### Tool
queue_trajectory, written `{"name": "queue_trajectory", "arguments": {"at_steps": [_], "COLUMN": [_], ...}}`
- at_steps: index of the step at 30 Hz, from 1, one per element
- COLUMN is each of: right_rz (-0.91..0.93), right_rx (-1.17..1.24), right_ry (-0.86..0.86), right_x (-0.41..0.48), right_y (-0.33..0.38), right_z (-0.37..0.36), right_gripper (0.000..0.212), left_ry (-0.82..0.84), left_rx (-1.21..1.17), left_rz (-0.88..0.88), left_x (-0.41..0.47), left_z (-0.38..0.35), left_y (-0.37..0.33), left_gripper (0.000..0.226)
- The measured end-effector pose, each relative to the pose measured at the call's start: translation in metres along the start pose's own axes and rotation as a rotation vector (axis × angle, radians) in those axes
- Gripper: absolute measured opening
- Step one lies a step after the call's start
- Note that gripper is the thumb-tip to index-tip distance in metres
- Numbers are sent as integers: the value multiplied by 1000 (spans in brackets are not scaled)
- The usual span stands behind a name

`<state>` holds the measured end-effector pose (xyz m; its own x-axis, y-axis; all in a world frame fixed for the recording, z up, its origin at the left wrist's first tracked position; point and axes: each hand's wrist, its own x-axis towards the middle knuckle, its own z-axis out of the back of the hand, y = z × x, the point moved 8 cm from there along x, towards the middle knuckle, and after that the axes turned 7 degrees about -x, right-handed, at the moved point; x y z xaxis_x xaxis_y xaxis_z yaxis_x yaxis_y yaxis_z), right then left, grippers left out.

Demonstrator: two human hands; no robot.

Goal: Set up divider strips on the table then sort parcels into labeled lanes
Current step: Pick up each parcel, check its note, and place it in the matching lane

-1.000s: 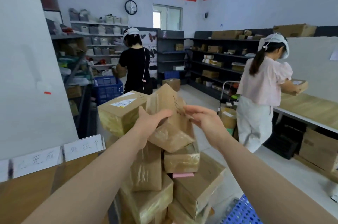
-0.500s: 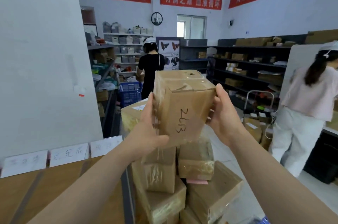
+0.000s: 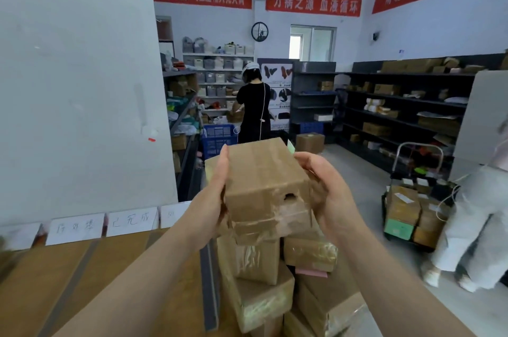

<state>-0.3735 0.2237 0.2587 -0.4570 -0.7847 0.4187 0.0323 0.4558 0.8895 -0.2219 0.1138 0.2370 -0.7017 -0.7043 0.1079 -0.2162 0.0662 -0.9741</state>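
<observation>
I hold a taped brown cardboard parcel (image 3: 264, 180) in the air with both hands, above a stack of parcels (image 3: 261, 281). My left hand (image 3: 214, 199) grips its left side, fingers along the edge. My right hand (image 3: 327, 193) cups its right side with curled fingers. The wooden table (image 3: 115, 276) lies at the lower left, with dark divider strips (image 3: 70, 290) running across it. White handwritten lane labels (image 3: 129, 220) stand along its far edge against a white board.
A white board (image 3: 82, 100) rises behind the table. A person in black (image 3: 251, 114) stands at the far shelves. Another person in white (image 3: 478, 226) stands at the right beside a trolley of boxes (image 3: 409, 213). Dark shelving (image 3: 398, 114) lines the right wall.
The parcel has been turned in my hands, so its written side no longer faces me. My view has swung left and the table shows more.
</observation>
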Motion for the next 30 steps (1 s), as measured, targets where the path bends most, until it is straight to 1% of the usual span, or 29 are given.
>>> {"name": "queue_trajectory", "arguments": {"at_steps": [1, 2, 4, 5, 6, 9, 10, 12, 15, 16, 18, 21, 23, 25, 28, 30], "right_rz": [3, 3, 1, 6, 10, 15, 36, 93, 140, 150, 166, 175, 199, 202, 202, 200], "right_rx": [-28, -54, -75, -79, -85, -143, -199, -293, -371, -432, -562, -565, -521, -505, -502, -509], "right_ry": [-5, -28, -88, -102, -107, -93, -84, -54, 34, 68, 111, 144, 176, 199, 223, 226], "right_x": [-1, -2, -4, -6, -7, -15, -17, -21, -22, -21, -18, -17, -18, -20, -21, -20], "right_y": [-2, -5, -9, -11, -12, -16, -15, -9, -3, -2, -1, 2, 3, 0, -6, -11], "right_z": [-5, -7, -7, -8, -9, -16, -19, -27, -43, -50, -62, -74, -84, -95, -107, -115], "right_gripper": [37, 36, 32, 32, 35, 59, 60, 49, 37, 36, 40, 31, 28, 27, 26, 27], "left_ry": [-42, -73, -48, -41, -27, -42, -51, -76, -113, -124, -138, -148, -112, -113, -154, -215], "left_rx": [96, 183, 307, 333, 329, 282, 232, 62, -162, -194, -235, -303, -320, -285, -204, -97], "left_rz": [-5, -59, -171, -208, -240, -299, -303, -260, -150, -130, -127, -152, -152, -145, -123, -125], "left_x": [-3, -7, -18, -19, -23, -30, -32, -34, -31, -32, -34, -36, -38, -40, -50, -59], "left_z": [5, 4, 0, 2, 4, 6, 10, 19, 36, 38, 41, 48, 52, 57, 73, 88], "left_y": [3, 0, 0, 4, 6, 6, 6, 8, 20, 22, 27, 34, 39, 41, 46, 46], "left_gripper": [86, 88, 85, 85, 84, 82, 80, 73, 72, 75, 80, 87, 97, 99, 93, 81]}}
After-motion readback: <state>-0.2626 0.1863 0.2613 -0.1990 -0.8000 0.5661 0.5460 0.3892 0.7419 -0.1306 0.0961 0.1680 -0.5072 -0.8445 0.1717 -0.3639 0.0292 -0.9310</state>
